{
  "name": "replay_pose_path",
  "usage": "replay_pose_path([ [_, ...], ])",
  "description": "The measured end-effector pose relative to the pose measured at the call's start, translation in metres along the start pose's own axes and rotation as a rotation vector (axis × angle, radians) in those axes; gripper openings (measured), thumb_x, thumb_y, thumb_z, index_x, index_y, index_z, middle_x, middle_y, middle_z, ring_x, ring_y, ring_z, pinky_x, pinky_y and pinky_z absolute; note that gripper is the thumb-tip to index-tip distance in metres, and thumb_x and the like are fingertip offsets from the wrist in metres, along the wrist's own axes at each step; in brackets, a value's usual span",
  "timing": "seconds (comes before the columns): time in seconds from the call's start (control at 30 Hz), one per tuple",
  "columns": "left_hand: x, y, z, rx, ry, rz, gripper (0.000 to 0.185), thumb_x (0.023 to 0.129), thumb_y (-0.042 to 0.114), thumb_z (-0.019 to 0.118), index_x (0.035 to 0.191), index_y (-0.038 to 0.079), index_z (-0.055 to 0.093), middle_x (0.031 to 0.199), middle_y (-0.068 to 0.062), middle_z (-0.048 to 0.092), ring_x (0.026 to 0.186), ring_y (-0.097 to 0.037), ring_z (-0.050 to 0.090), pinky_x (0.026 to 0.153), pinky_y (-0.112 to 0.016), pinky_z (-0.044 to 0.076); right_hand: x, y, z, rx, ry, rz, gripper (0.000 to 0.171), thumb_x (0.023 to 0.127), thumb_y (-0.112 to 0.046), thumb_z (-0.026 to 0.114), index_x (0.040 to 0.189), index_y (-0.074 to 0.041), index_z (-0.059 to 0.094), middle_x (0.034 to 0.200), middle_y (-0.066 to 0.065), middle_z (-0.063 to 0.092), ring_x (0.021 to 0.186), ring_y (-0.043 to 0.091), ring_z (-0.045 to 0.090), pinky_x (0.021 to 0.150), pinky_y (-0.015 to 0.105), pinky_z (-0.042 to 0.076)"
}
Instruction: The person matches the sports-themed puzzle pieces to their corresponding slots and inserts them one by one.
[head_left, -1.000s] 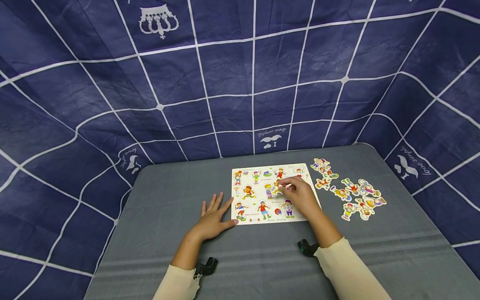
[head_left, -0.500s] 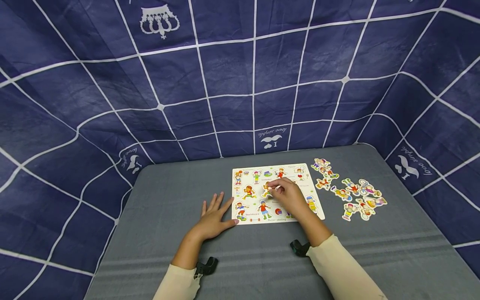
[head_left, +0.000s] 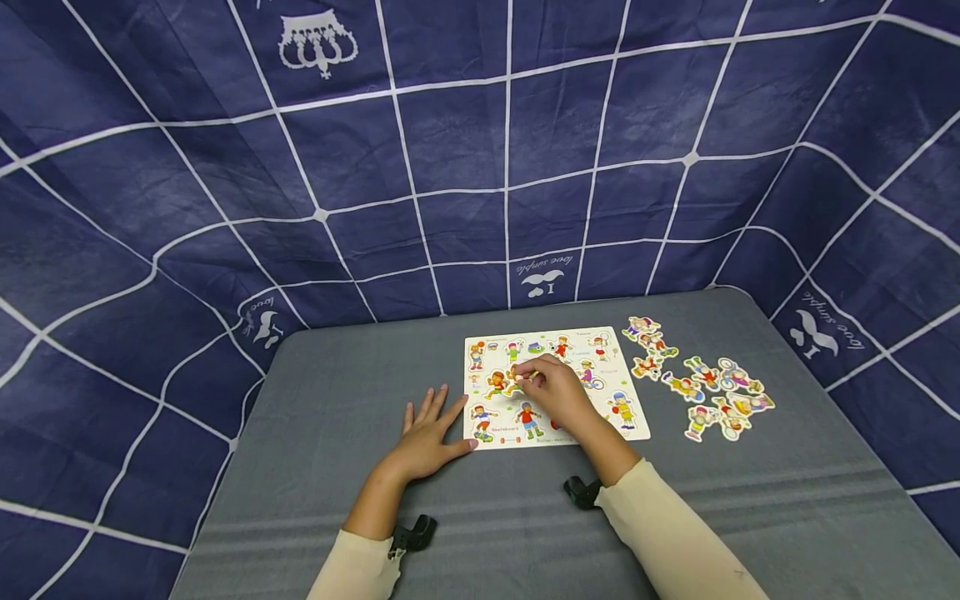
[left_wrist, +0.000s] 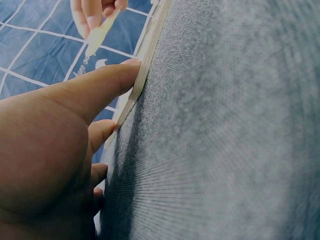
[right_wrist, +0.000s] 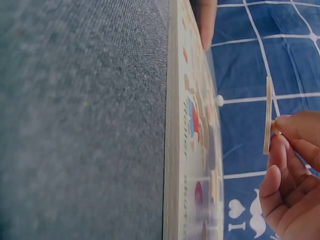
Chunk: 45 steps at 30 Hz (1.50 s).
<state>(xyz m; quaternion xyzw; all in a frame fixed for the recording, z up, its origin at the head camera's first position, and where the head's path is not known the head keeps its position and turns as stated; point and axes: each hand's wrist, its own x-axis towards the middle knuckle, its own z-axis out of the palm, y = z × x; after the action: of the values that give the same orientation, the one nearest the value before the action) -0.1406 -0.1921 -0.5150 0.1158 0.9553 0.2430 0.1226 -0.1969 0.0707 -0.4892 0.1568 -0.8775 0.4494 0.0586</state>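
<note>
A white puzzle board (head_left: 615,385) printed with sports figures lies flat on the grey table. My right hand (head_left: 558,392) is over its left half, pinching a puzzle piece (head_left: 514,377) with a figure on it. In the right wrist view the thumb and fingers hold that piece (right_wrist: 268,115) by a small knob, edge-on and raised off the board (right_wrist: 172,150). My left hand (head_left: 424,442) rests on the table with fingers spread. Its thumb and index finger touch the board's left edge, as the left wrist view also shows around the board edge (left_wrist: 141,82).
Several loose puzzle pieces (head_left: 705,375) lie on the table right of the board, some overlapping. Dark blue cloth (head_left: 450,167) with white grid lines hangs behind and at both sides of the grey table (head_left: 337,375). Black wrist cameras (head_left: 581,492) sit at both wrists.
My right hand has moved left across the board with the puzzle piece, uncovering figures on the board's right side. The left hand has stayed in place.
</note>
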Motion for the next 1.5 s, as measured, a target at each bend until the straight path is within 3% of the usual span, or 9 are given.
replay_pose_path([
  [0.7,0.001,-0.001,0.000,-0.004,0.005,0.009,0.081,0.092,0.061,0.064,0.160,0.030,0.032,0.172,-0.012,0.010,0.159,-0.036,0.000,0.122,-0.067,-0.007,0.026,0.001,0.021,-0.055,-0.136,0.047,0.012,0.091,-0.011,0.073,0.102,-0.013,0.078,0.091,0.001,0.067,0.076,0.008,0.056,0.072,0.024,0.048],
  [1.0,0.000,-0.002,0.001,-0.009,-0.001,0.011,0.082,0.092,0.060,0.064,0.160,0.030,0.031,0.171,-0.013,0.010,0.159,-0.036,0.000,0.122,-0.067,-0.007,0.031,0.003,0.031,-0.035,-0.219,0.090,0.007,0.090,-0.010,0.073,0.095,-0.014,0.077,0.088,0.000,0.065,0.076,0.009,0.057,0.073,0.027,0.049],
  [1.5,0.000,0.000,0.001,-0.009,0.003,0.014,0.081,0.092,0.058,0.065,0.160,0.028,0.032,0.171,-0.014,0.011,0.159,-0.038,0.001,0.122,-0.068,-0.006,0.039,0.003,0.037,-0.122,-0.251,0.122,0.006,0.089,-0.010,0.071,0.089,-0.014,0.075,0.086,0.000,0.064,0.078,0.011,0.055,0.075,0.028,0.045],
])
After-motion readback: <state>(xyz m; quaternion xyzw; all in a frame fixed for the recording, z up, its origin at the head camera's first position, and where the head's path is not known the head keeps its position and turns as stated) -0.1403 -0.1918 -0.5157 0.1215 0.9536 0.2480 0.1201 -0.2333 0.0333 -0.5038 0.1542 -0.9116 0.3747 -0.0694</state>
